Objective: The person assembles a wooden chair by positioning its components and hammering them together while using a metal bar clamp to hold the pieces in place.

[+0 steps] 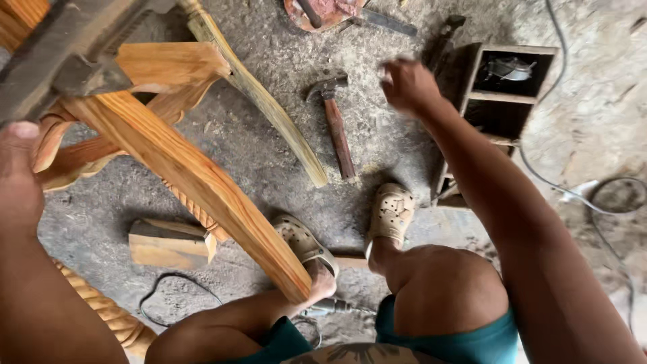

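Left hand (17, 168) sits at nine o'clock, thumb up, pressed against the curved orange-brown rail of the wooden frame (168, 158), and it looks closed around that rail, though the fingers are hidden behind the wood, so how tightly it grips I cannot tell. Right hand (408, 84) is out at one o'clock, blurred, fingers curled in loosely, holding nothing that shows, hanging above the dusty floor (256, 168) just beside the claw hammer (333, 118). By my reading this is the reach between steps: one hand steadies the piece, the other goes for a tool. The next move calls for the fingers to spread and come down on the reddish handle, which lies pointing toward six o'clock, head at twelve. The frame itself fills the upper left: a broad varnished plank with strong grain runs from ten o'clock down to the centre, ending by the left sandal (306, 243); a slimmer paler leg (263, 101) slants off toward five o'clock; a twisted, rope-turned spindle (108, 313) shows at seven o'clock. A dark metal bar (60, 57), maybe a clamp, crosses the top left corner. A wood offcut (168, 244) lies under the plank, a dark open box (502, 101) stands at two o'clock, and a cable (573, 189) trails right.
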